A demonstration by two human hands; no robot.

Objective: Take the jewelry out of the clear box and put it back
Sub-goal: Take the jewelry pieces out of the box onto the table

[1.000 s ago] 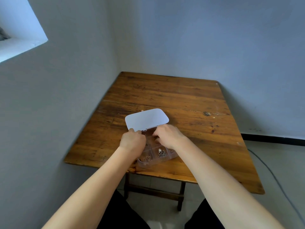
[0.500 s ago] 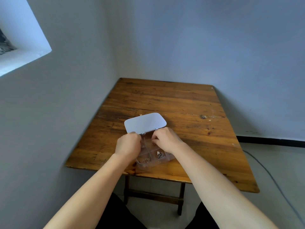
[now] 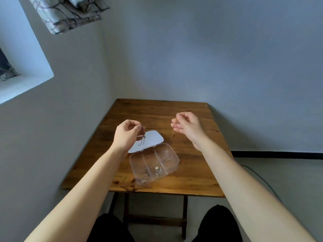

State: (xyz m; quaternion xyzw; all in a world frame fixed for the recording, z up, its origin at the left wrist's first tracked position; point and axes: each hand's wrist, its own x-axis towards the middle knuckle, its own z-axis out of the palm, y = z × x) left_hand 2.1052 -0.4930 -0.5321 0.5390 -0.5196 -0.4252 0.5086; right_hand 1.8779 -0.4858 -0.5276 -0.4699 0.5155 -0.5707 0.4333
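A: Box (image 3: 153, 163) open below both grips, two small pieces inside. Left hand (image 3: 126, 135) pinches dark cord (image 3: 142, 137); right hand (image 3: 187, 127) pinches gold chain (image 3: 173, 127).

B: Risk: dangling ends swing, snag box lid (image 3: 150, 139), or slip free.

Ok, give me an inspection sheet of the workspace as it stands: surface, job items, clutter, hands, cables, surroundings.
Surface: wooden table, worn, set in a wall corner.
Job's things: clear box open, its lid laid flat behind it; small jewelry pieces in the near compartments, far compartments look empty.
Clutter: nothing seen.
Hands: left hand raised, fingers pinching a dark red piece hanging over the lid; right hand raised, pinching a gold chain that dangles above the table.
Cables: a cable on the floor to the right.
Surroundings: grey walls, window recess at left, patterned curtain above.
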